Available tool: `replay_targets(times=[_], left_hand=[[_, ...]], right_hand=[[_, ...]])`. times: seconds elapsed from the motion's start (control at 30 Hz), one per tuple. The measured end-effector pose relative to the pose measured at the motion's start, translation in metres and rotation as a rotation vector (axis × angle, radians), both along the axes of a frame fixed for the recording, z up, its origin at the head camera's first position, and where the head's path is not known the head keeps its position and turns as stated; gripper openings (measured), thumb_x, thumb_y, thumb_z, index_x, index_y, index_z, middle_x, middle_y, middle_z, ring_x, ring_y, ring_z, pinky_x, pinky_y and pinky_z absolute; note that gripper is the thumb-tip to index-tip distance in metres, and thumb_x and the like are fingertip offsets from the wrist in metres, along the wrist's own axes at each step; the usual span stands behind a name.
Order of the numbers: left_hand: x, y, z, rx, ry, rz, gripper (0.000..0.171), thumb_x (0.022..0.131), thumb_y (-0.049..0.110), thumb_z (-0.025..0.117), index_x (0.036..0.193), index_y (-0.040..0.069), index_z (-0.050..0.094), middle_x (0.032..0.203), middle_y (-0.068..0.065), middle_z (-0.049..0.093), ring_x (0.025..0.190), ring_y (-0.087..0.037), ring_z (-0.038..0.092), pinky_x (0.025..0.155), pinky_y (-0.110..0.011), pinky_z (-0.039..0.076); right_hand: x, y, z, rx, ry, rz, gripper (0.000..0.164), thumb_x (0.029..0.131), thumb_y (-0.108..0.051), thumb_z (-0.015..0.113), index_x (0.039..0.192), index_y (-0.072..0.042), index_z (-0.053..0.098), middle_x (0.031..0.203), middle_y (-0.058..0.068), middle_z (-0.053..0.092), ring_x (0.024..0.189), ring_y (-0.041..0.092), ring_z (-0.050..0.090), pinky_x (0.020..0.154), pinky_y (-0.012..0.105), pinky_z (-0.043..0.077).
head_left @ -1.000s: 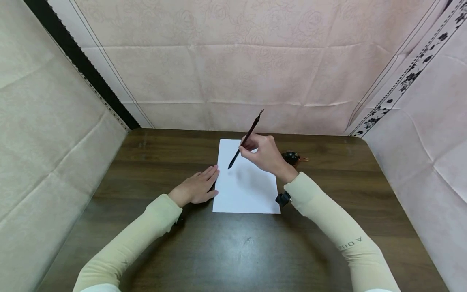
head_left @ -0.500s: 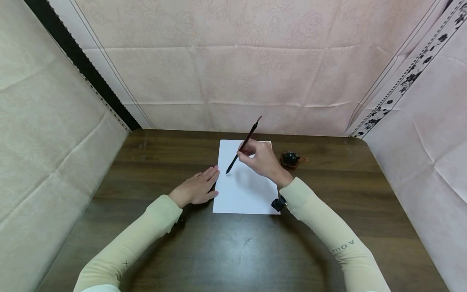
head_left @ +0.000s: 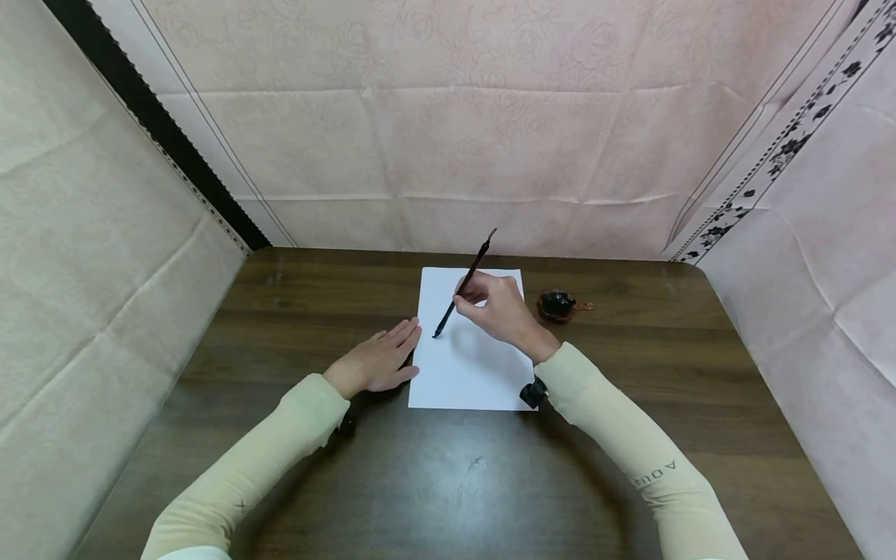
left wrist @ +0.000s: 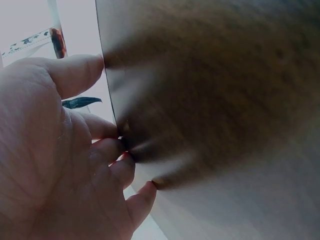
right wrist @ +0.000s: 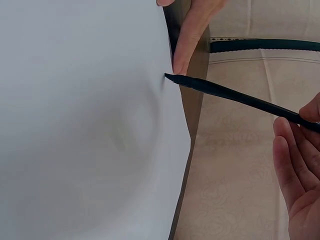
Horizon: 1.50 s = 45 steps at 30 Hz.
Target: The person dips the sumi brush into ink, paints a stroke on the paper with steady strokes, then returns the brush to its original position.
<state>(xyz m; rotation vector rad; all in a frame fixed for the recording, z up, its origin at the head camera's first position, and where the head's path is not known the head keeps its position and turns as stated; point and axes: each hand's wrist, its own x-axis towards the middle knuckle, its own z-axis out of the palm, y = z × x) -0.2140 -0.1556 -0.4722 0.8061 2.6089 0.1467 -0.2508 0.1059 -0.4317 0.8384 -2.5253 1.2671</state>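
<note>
A dark writing brush slants down to the left, pinched between the thumb and fingers of my right hand. Its tip meets the left part of a white sheet of paper, as the right wrist view also shows with the brush reaching the paper. No mark on the paper can be made out. My left hand lies flat at the sheet's left edge, fingers extended and fingertips touching that edge. In the left wrist view, the left hand hides part of the paper.
On the brown wooden table, a small brown pot with a black inside stands right of the paper. Pale patterned cloth hangs behind the table's far edge and along both sides.
The right hand has come down and slightly left with the brush, bringing its tip lower along the paper's left part. The pot now shows fully. The left hand stays in place.
</note>
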Motion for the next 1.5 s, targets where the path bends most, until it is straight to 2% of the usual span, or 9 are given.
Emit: replay_targets(times=[0.47,0.73,1.5], left_hand=[[-0.001,0.0,0.0,-0.011,0.004,-0.007,0.079,0.112,0.043,0.046,0.169,0.002,0.011,0.179,-0.016,0.003,0.167,-0.033,0.01,0.133,-0.057,0.021],[0.0,-0.001,0.002,0.011,0.003,-0.015,0.078,0.112,0.041,0.046,0.169,0.0,0.012,0.179,-0.017,0.004,0.167,-0.034,0.011,0.132,-0.058,0.021],[0.0,-0.002,0.002,0.032,0.003,-0.018,0.078,0.112,0.04,0.047,0.168,-0.001,0.012,0.179,-0.018,0.004,0.167,-0.035,0.011,0.132,-0.06,0.02]], right_hand=[[0.002,0.011,-0.002,0.029,0.0,-0.025,0.007,0.097,-0.011,0.074,0.102,-0.006,0.076,0.097,0.008,0.081,0.087,0.02,0.078,0.087,0.039,0.065],[0.005,0.019,0.0,0.041,-0.013,-0.041,0.007,0.098,-0.012,0.074,0.102,-0.007,0.075,0.098,0.007,0.081,0.089,0.019,0.078,0.088,0.04,0.065],[0.011,0.047,0.001,0.046,0.007,-0.063,0.004,0.097,-0.008,0.074,0.1,-0.006,0.075,0.095,0.008,0.081,0.086,0.021,0.078,0.082,0.045,0.066]])
